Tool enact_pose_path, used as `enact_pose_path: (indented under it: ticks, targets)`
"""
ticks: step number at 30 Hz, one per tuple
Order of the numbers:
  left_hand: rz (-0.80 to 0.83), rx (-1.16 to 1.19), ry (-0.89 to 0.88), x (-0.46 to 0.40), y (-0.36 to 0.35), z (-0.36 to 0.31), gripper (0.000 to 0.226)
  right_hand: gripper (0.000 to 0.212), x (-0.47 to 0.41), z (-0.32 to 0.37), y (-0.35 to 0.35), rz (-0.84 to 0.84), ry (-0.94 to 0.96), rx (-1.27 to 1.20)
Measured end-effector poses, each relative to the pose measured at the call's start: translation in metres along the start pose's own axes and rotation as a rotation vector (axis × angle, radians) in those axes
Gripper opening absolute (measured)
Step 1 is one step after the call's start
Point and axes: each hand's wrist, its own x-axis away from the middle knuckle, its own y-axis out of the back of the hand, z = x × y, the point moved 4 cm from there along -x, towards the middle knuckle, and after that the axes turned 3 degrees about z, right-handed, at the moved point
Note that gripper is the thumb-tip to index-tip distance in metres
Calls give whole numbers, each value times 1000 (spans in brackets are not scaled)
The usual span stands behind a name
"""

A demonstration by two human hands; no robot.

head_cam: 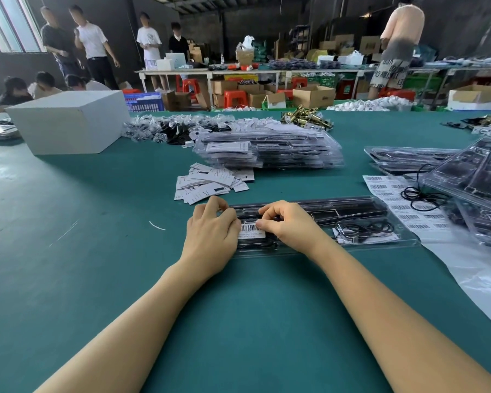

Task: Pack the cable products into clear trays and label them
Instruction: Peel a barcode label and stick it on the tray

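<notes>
Flat on the green table [97, 265], lengthwise left to right: a clear tray [352, 219] with black cable [366, 228] coiled in its right-hand part. On the tray's left part, a white barcode label [251, 230], between the two hands. Left hand [213, 231] resting over the tray's left end, fingers curled, fingertips at the label's left edge (pinching or merely pressing: cannot tell). Right hand [287, 222] on top of the tray, fingers curled, thumb tip pressed on the label's right edge. Both forearms bare, reaching in from the near edge.

Just right of the tray, a sheet of barcode labels [394, 207] with a loose loop of black cord [423, 197] lying across it. Further right, more clear trays [471, 177] piled at a tilt. Behind the hands, a scatter of small white cards [210, 182]; beyond those, a stack of filled trays [270, 150]. Far left on the table, a white box [68, 123]. Toward the far edge, a heap of small bagged parts [176, 129] and some brass-coloured hardware [304, 116].

Background: several people standing and sitting, red stools, cardboard cartons, long tables loaded with goods.
</notes>
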Motion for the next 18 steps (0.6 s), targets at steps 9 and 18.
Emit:
enact_pose_path:
  ticks: [9,18]
  targets:
    - [75,-77,-11,-1,-6,1,25,22,-4,-2,-2,4,8,83]
    - [128,-107,-16,-1,-9,2,29,24,-4,-3,-3,3,22,143]
